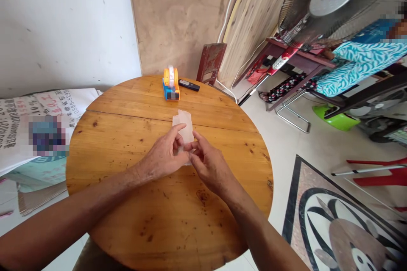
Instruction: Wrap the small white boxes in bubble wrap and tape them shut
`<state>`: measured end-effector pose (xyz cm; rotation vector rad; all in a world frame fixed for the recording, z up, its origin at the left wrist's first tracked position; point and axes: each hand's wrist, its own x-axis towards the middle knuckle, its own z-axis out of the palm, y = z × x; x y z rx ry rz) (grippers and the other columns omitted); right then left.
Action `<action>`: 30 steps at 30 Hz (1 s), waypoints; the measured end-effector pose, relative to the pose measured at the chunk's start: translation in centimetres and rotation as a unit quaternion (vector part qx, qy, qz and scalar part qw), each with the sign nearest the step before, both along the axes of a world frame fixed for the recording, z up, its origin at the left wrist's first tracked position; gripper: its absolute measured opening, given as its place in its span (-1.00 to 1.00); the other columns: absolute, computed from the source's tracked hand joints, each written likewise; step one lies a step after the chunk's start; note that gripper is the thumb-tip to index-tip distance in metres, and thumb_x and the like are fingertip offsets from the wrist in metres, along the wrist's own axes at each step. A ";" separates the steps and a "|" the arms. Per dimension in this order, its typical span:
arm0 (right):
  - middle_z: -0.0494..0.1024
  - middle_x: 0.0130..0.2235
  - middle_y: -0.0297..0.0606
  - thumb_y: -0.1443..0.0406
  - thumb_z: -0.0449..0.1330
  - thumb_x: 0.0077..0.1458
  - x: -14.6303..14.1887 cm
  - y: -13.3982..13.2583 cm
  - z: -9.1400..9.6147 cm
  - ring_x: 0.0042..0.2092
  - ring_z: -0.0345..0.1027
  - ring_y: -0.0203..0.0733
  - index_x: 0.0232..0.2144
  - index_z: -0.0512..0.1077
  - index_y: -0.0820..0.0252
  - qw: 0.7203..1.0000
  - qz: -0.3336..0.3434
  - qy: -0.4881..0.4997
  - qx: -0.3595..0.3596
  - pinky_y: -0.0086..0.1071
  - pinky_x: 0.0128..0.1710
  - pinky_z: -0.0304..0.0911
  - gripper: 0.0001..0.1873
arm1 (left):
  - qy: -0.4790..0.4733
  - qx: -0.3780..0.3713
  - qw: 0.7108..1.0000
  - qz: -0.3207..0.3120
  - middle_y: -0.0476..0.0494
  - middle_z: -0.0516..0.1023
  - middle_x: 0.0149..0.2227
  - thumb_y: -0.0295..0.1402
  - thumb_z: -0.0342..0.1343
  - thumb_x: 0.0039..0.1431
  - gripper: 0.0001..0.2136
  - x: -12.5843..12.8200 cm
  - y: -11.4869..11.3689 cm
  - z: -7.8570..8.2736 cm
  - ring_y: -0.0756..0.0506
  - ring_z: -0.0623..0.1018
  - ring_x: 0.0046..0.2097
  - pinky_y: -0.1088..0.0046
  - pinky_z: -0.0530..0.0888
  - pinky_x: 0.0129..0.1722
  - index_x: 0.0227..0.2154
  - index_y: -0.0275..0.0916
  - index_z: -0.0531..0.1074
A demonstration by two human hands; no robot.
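A thin, whitish, translucent sheet, with an uneven stepped top edge, lies at the middle of the round wooden table. I cannot tell whether it is paper or plastic. My left hand comes over its lower part from the left, fingers curled in, thumb and fingertips closed at the sheet. From the right, my right hand meets it, with its fingers bent and their tips pressed together at the same spot. Something clear shows between the fingertips; the hands hide most of it.
An orange and blue tape dispenser stands at the table's far side, beside a black handheld device. A wooden chair is behind the table. Printed sacks lie left. A fan and a seated person are at right.
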<state>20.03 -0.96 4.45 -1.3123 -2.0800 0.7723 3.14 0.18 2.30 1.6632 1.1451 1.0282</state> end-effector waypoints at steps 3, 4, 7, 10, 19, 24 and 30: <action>0.56 -0.02 0.01 0.41 -0.01 0.12 -0.1 0.1 0.0 -0.17 0.46 -0.06 0.27 0.10 0.27 0.997 -0.008 -0.069 0.018 -0.15 -0.13 0.33 -0.36 | -0.021 -0.014 0.999 0.039 0.02 0.35 -0.33 -0.37 0.15 0.07 -0.46 0.4 0.2 -0.3 0.02 0.38 -0.39 0.46 0.38 -0.36 0.15 -0.22 0.23; 0.56 -0.01 0.01 0.42 -0.02 0.12 0.0 0.2 0.0 -0.15 0.46 -0.04 0.28 0.09 0.27 0.997 -0.006 -0.079 0.016 -0.13 -0.13 0.33 -0.35 | -0.016 -0.015 0.999 0.045 0.03 0.34 -0.35 -0.36 0.15 0.07 -0.47 0.5 0.2 -0.4 0.02 0.37 -0.41 0.46 0.37 -0.37 0.14 -0.21 0.25; 0.56 -0.03 -0.03 0.44 -0.05 0.11 0.3 0.7 0.1 -0.16 0.46 -0.08 0.28 0.08 0.24 0.998 0.023 -0.054 0.000 -0.14 -0.13 0.34 -0.34 | 0.011 -0.012 0.999 0.045 0.04 0.33 -0.37 -0.38 0.16 0.05 -0.48 0.8 0.2 -0.6 0.03 0.34 -0.43 0.46 0.34 -0.40 0.11 -0.23 0.27; 0.56 -0.11 -0.10 0.45 -0.06 0.09 0.6 1.4 0.2 -0.29 0.42 -0.20 0.26 0.10 0.21 0.998 0.051 0.014 -0.033 -0.22 -0.20 0.35 -0.35 | 0.028 0.004 0.999 0.039 0.01 0.36 -0.34 -0.42 0.13 0.03 -0.45 1.0 0.1 -0.8 0.02 0.36 -0.40 0.45 0.35 -0.36 0.14 -0.24 0.25; 0.57 -0.28 -0.25 0.27 0.14 0.09 2.0 3.2 1.1 -0.47 0.34 -0.33 0.01 0.32 0.20 0.964 -0.035 0.233 -0.126 -0.33 -0.35 0.32 -0.60 | 0.097 0.038 0.994 0.045 -0.08 0.41 -0.24 -0.47 0.13 -0.01 -0.48 1.0 0.0 -0.7 -0.07 0.42 -0.26 0.37 0.43 -0.23 0.08 -0.23 0.31; 0.59 -0.30 -0.26 0.31 0.10 0.09 1.9 5.0 1.0 -0.29 0.43 -0.24 -0.09 0.42 0.18 0.986 -0.001 0.155 -0.065 -0.29 -0.19 0.33 -0.69 | 0.150 0.058 0.987 0.025 -0.11 0.40 -0.26 -0.47 0.09 0.03 -0.66 0.8 0.0 0.2 -0.10 0.45 -0.23 0.31 0.44 -0.18 -0.09 -0.25 0.47; 0.59 -0.29 -0.23 0.24 0.14 0.05 1.9 7.6 0.5 -0.23 0.45 -0.18 -0.21 0.45 0.18 0.989 -0.027 0.135 -0.059 -0.26 -0.15 0.32 -0.76 | 0.190 0.106 0.975 0.033 -0.15 0.42 -0.23 -0.41 0.11 0.05 -0.73 0.7 0.0 0.0 -0.17 0.46 -0.12 0.25 0.46 -0.11 -0.15 -0.23 0.51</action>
